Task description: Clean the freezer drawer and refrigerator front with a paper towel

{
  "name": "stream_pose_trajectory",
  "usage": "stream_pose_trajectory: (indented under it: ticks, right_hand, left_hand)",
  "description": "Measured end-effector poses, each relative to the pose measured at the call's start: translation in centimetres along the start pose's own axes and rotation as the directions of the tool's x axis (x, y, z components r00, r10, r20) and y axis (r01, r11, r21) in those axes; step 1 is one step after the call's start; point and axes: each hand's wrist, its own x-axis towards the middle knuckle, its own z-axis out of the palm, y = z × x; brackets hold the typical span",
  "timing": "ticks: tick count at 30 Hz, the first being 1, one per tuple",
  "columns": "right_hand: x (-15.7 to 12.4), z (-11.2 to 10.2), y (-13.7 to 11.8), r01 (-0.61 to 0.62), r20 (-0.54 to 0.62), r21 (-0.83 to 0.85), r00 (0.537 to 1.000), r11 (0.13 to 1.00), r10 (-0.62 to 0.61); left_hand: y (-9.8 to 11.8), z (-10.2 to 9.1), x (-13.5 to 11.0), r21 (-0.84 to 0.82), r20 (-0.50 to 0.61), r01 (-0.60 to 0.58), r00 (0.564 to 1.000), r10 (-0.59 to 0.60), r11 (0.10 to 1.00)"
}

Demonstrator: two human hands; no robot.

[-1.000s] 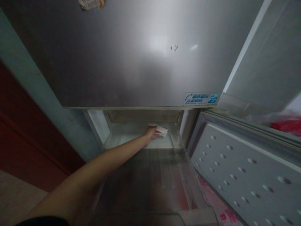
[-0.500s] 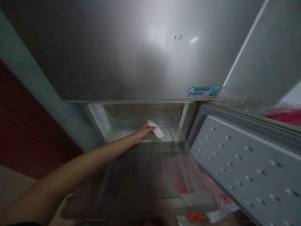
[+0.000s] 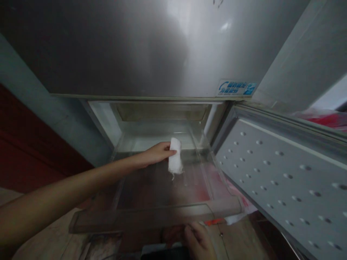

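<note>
My left hand (image 3: 160,152) is closed on a white folded cloth (image 3: 175,155) with a frayed lower end, its thumb across the front. I hold it above a clear plastic drawer (image 3: 157,187), pulled out from the lower compartment (image 3: 162,112) of a refrigerator. At the bottom of the view, below the drawer's front rim, my right hand (image 3: 200,240) appears with its fingers curled. Whatever those fingers may hold is hidden. A dark object (image 3: 165,253) lies just left of it, too dim to name.
The refrigerator's grey upper door (image 3: 121,54) is shut, bearing a blue-lettered sticker (image 3: 236,87). Its dimpled lower door (image 3: 284,180) stands open at the right. A dark red panel (image 3: 32,144) is on the left. Red and white plastic bags (image 3: 328,117) show behind the lower door.
My left hand has drawn the cloth from the drawer's back part toward me, and the cloth now hangs more upright. My right hand has come into view at the bottom.
</note>
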Motion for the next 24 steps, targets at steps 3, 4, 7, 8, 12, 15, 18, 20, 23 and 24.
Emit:
stream_pose_trajectory:
  ticks: [3,4,7,8,12,15,18,20,23,24]
  right_hand:
    - [-0.2,-0.2,0.3,-0.020,-0.056,0.021,0.998,1.000,0.021]
    - [-0.2,-0.3,0.4,-0.024,-0.065,0.026,0.998,0.999,0.026]
    - [-0.4,-0.5,0.7,-0.009,-0.063,0.047,0.998,0.999,0.012]
    - [-0.4,-0.6,0.8,-0.002,-0.077,0.047,0.997,0.999,0.005]
    - [-0.5,-0.6,1.1,0.036,-0.228,0.008,0.973,0.999,-0.033]
    - [-0.6,-0.7,1.3,0.053,-0.243,0.001,0.969,0.999,-0.051]
    - [-0.6,-1.1,1.3,0.047,-0.249,-0.117,0.966,0.992,-0.075]
    - [-0.6,-1.5,1.2,0.042,-0.259,-0.209,0.961,0.977,-0.097]
    - [-0.4,-1.8,1.3,0.083,-0.221,-0.314,0.962,0.946,-0.158]
    - [-0.3,-1.8,1.5,0.109,-0.201,-0.355,0.961,0.928,-0.190]
  left_hand:
    - [0.8,2.4,-0.3,0.237,0.166,-0.166,0.978,0.129,0.957]
    - [1.2,3.3,-0.5,0.307,0.222,-0.220,0.963,0.155,0.926]
    - [2.5,5.9,-1.0,0.446,0.388,-0.322,0.910,0.144,0.835]
    - [2.8,6.6,-1.2,0.470,0.432,-0.332,0.895,0.115,0.818]
    - [3.3,9.2,-1.4,0.497,0.573,-0.338,0.820,-0.010,0.799]
    - [2.9,10.3,-1.5,0.488,0.627,-0.321,0.776,-0.069,0.812]
    - [2.5,10.6,-1.8,0.496,0.631,-0.256,0.763,-0.141,0.830]
    - [2.3,10.4,-1.9,0.486,0.642,-0.216,0.746,-0.179,0.847]
    - [1.9,10.2,-1.9,0.387,0.701,-0.218,0.700,-0.132,0.896]
    - [1.7,10.2,-1.8,0.340,0.724,-0.229,0.682,-0.099,0.912]
